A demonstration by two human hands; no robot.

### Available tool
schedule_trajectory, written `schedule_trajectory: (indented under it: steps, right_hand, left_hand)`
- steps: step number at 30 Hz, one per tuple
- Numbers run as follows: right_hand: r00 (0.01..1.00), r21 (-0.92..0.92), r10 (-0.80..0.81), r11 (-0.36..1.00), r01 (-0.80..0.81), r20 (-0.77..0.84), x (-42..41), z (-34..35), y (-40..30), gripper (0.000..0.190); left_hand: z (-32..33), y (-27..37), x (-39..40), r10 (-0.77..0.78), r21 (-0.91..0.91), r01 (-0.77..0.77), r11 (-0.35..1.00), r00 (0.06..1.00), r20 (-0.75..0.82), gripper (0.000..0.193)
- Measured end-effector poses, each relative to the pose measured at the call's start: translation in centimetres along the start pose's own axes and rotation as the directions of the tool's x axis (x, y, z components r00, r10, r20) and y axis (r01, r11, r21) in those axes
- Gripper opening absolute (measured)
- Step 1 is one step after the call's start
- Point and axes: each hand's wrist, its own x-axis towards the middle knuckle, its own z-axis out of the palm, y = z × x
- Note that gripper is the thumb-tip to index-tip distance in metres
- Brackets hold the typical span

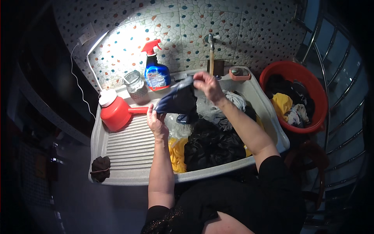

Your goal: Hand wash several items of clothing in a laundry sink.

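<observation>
A dark blue garment (178,99) is stretched between my two hands above the laundry sink. My left hand (157,122) pinches its lower left corner, beside the red handle of a dipper. At its upper right end, my right hand (209,87) grips the cloth in front of the tap. Below lie wet clothes in water: a black garment (214,146), a yellow one (177,155) at the sink's front and a light grey one (235,99) behind. The tap (211,44) has a pale tube hanging from it. A ribbed washboard (131,146) forms the sink's left part.
A red dipper or jug (116,114), a wire-mesh cup (136,87) and a blue spray bottle (157,74) stand along the back left. A soap dish (239,74) sits at the back right corner. Right of the sink is a red tub (320,111) of clothes, beside metal railings (346,101).
</observation>
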Motion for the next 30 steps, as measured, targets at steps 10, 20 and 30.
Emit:
schedule_trajectory:
  steps: [10,20,30]
  right_hand:
    - [0.592,-0.375,0.524,0.851,-0.367,0.612,-9.5,1.2,6.9,0.017]
    - [0.855,-0.903,0.518,0.381,-0.201,0.028,-6.3,3.8,15.5,0.024]
    - [0.937,-0.863,0.333,0.436,-0.255,-0.109,-0.6,1.4,15.7,0.018]
  left_hand:
    - [-2.9,-2.7,0.8,-0.257,-0.015,0.258,0.966,0.948,-0.186,0.049]
    - [0.5,0.3,-0.8,-0.434,0.125,0.417,0.900,0.876,0.207,0.052]
    - [0.9,0.5,-0.1,-0.238,-0.180,0.260,0.949,0.962,0.135,0.040]
